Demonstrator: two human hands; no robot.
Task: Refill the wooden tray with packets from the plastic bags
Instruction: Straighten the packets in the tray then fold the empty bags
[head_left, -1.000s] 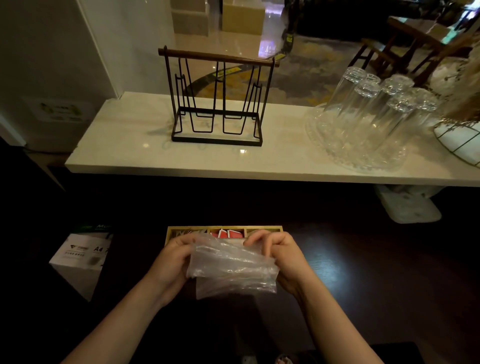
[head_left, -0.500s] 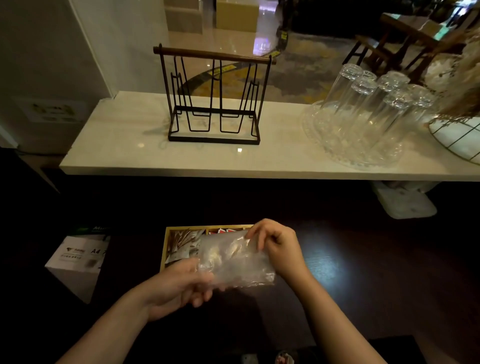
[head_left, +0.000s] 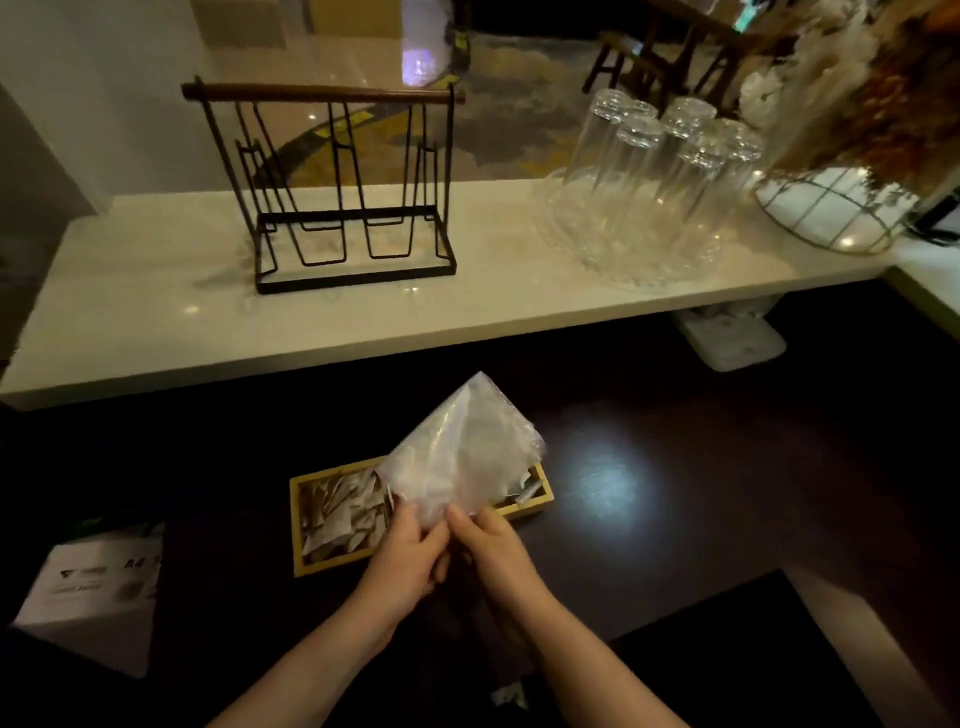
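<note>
1. The wooden tray (head_left: 306, 525) sits on the dark table, just below the white shelf (head_left: 156, 322). I use the tray as the place to tell where things are.
2. The left part of the tray is full of pale packets (head_left: 343, 512). They lie in a loose heap, tipped this way and that. So that part looks done.
3. The plastic bag (head_left: 462, 457) is held up right over the middle and right part of the tray. It points up like a little tent. It looks flat and see-through, so I think it is empty or nearly empty.
4. The left hand (head_left: 408, 558) is at the near edge of the tray. Its fingers are pinched shut on the bottom of the bag.
5. The right hand (head_left: 493, 553) is just beside it, also at the near edge of the tray. Its fingers are squeezed on the same bunched end of the bag.
6. The bag hides most of the middle and right part of the tray. A few packet tips (head_left: 524, 491) peek out at the right end. I cannot tell how full those parts are.
7. My guess is the filling is far along. What is left may be to put this bag away and check the hidden parts.
8. I see no other bag near the tray, so I cannot tell if more packets wait.
</note>
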